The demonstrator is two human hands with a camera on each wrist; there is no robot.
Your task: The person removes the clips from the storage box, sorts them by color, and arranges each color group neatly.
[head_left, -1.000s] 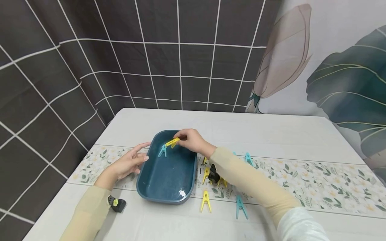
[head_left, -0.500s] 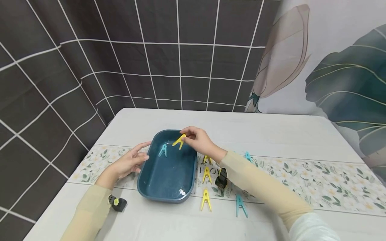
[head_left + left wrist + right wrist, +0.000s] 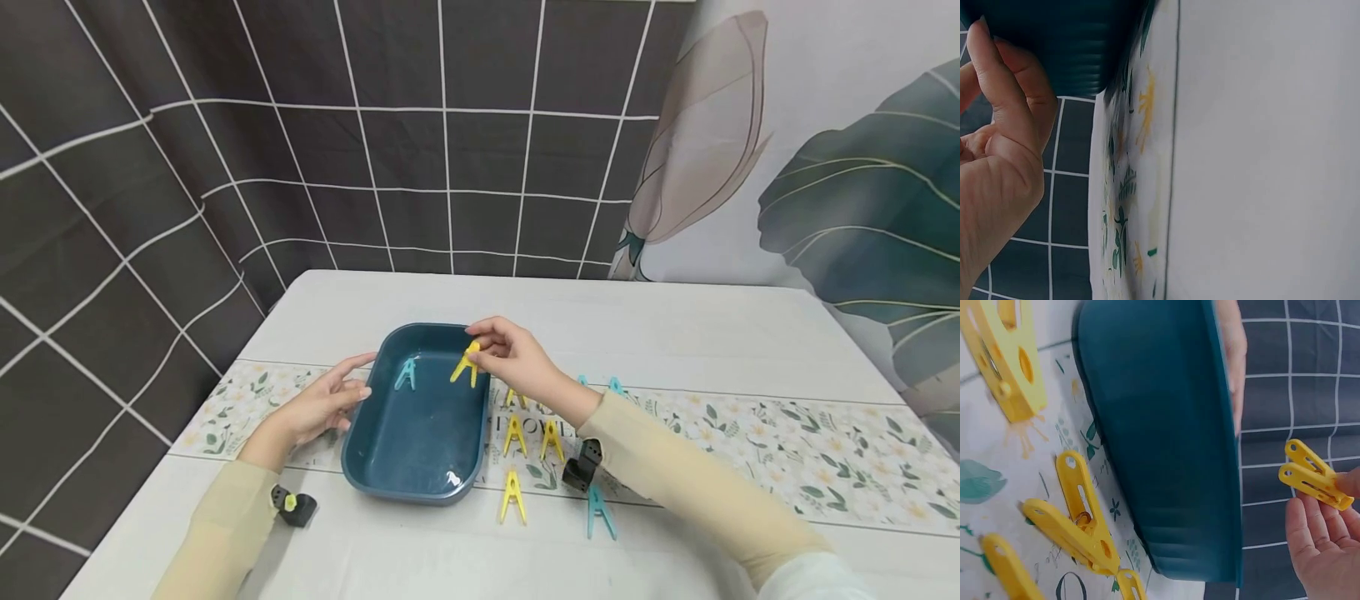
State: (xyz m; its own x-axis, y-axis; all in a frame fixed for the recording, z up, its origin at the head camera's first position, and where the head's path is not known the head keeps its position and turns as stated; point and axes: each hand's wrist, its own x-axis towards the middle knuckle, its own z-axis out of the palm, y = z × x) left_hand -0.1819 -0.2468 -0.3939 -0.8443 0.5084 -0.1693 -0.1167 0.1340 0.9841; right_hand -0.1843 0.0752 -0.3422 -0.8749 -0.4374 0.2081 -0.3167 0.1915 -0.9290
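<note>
My right hand [image 3: 517, 358] pinches a yellow clothespin [image 3: 466, 365] between thumb and fingers, over the right side of a dark blue basin [image 3: 420, 450]. The clothespin's two legs point down in the head view. In the right wrist view, the yellow clothespin [image 3: 1315, 475] is gripped at its jaw end, above the level of the basin's rim [image 3: 1230, 450]. A light blue clothespin [image 3: 406, 374] lies inside the basin. My left hand [image 3: 322, 406] touches the basin's left side with fairly straight fingers; its fingers [image 3: 1007, 94] lie against the outer wall in the left wrist view.
Right of the basin lie several yellow clothespins, one nearest the front [image 3: 512, 497] and another farther right [image 3: 552, 439]. Light blue clothespins lie beyond them, one in front [image 3: 600, 511] and one at the back [image 3: 616, 385]. A floral strip [image 3: 750, 450] crosses the white table.
My right hand has moved right, from over the basin's middle toward its right rim. The yellow clothespin in it has swung from nearly level to legs down. My left hand stays put.
</note>
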